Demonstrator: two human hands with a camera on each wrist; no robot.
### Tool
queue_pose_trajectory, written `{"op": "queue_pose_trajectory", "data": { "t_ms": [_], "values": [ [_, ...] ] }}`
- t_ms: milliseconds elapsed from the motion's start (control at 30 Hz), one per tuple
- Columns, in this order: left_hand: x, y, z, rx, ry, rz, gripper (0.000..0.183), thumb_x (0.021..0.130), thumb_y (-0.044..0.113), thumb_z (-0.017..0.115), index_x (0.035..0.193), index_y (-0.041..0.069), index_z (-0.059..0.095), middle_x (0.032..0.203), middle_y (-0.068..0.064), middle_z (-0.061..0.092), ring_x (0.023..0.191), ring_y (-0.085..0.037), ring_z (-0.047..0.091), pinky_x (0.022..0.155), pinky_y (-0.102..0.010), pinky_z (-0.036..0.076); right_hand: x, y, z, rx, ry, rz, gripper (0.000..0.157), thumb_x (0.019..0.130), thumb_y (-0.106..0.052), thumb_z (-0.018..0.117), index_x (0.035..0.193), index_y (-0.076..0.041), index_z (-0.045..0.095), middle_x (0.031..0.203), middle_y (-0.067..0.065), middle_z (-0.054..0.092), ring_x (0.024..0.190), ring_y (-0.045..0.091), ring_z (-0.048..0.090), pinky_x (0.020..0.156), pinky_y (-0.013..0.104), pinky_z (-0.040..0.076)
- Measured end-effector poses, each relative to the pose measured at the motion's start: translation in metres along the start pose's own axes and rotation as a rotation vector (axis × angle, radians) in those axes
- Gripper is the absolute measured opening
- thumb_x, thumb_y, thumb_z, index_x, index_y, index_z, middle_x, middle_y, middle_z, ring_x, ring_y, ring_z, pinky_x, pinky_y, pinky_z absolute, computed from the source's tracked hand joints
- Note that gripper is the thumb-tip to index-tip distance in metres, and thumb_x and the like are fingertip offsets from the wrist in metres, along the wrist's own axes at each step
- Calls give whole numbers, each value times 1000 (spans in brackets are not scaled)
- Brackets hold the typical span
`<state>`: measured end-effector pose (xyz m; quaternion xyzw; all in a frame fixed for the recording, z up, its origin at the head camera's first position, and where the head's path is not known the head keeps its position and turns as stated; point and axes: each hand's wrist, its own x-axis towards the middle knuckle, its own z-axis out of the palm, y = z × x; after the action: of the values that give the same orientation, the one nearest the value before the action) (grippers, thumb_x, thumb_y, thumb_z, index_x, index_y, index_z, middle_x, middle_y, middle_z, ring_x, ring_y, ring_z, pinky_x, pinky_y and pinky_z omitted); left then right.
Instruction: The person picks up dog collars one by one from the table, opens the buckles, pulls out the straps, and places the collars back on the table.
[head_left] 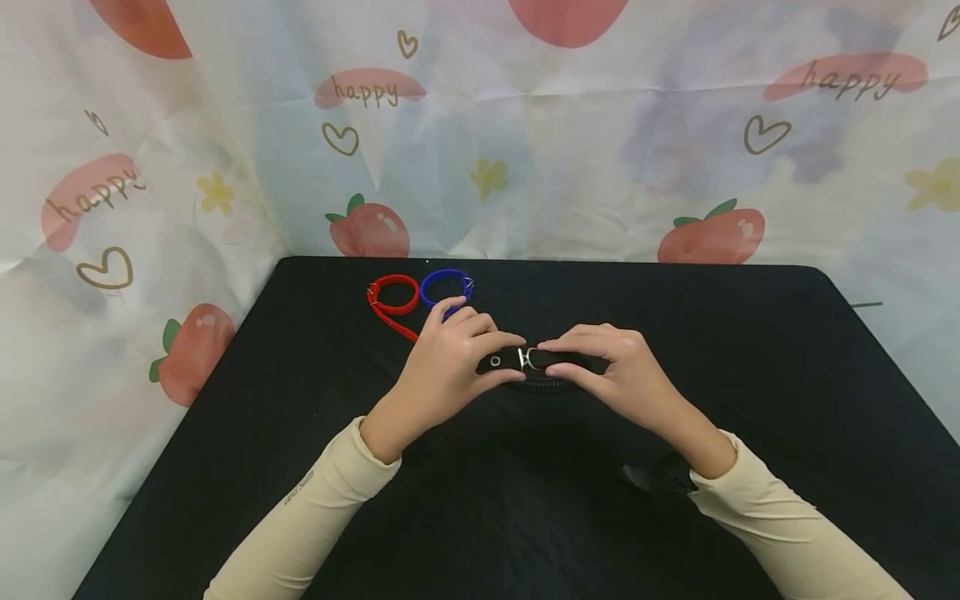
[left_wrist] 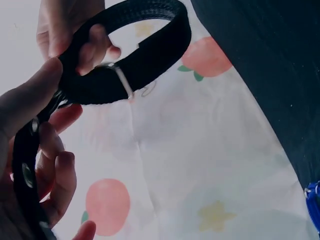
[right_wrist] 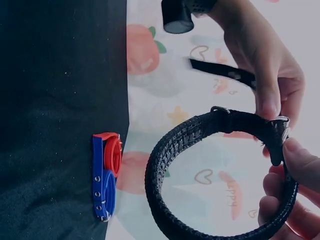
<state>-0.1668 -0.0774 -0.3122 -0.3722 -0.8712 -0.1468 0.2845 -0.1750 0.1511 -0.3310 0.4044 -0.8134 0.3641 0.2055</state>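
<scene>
A black collar [head_left: 566,360], bent into a loop, hangs between both hands over the table. My left hand [head_left: 453,354] pinches its strap tail between thumb and fingers, close to the metal buckle [head_left: 525,359]. Metal eyelets [left_wrist: 27,175] line that tail, whose free end [right_wrist: 220,69] sticks out past the left hand in the right wrist view. On the other side of the buckle, my right hand [head_left: 618,367] grips the band with thumb and fingers. A metal keeper ring [left_wrist: 122,80] sits farther along the loop, and the band's inner face is mesh-like.
Behind the left hand, a red collar [head_left: 393,308] and a blue collar [head_left: 446,273] lie side by side near the far edge of the black table [head_left: 495,517]. A printed cloth [head_left: 570,167] hangs behind and to the left.
</scene>
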Motion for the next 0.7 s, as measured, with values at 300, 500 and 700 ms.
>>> {"op": "queue_pose_trajectory", "data": {
  "t_ms": [300, 500, 700],
  "values": [
    [4, 2, -4, -5, -39, 0, 28, 75, 39, 77, 95, 20, 72, 71, 6, 57, 72, -11, 50, 104, -45, 37, 1, -2, 2, -36, -10, -29, 36, 72, -3, 77, 106, -11, 70, 88, -1, 68, 73, 6, 55, 68, 25, 41],
    [2, 6, 1, 59, -15, 25, 25, 75, 41, 77, 92, 23, 72, 72, 7, 59, 74, -12, 54, 102, -49, 38, 2, -5, 6, -80, -5, -33, 34, 69, -7, 80, 101, -13, 69, 84, -5, 66, 69, 7, 53, 68, 26, 38],
    [0, 7, 3, 69, 5, 29, 23, 76, 39, 76, 92, 24, 71, 74, 8, 61, 76, -12, 55, 104, -49, 37, 0, -8, 6, -151, -8, -4, 27, 70, -5, 72, 95, -9, 65, 89, -1, 66, 79, 15, 58, 74, 34, 44]
  ]
}}
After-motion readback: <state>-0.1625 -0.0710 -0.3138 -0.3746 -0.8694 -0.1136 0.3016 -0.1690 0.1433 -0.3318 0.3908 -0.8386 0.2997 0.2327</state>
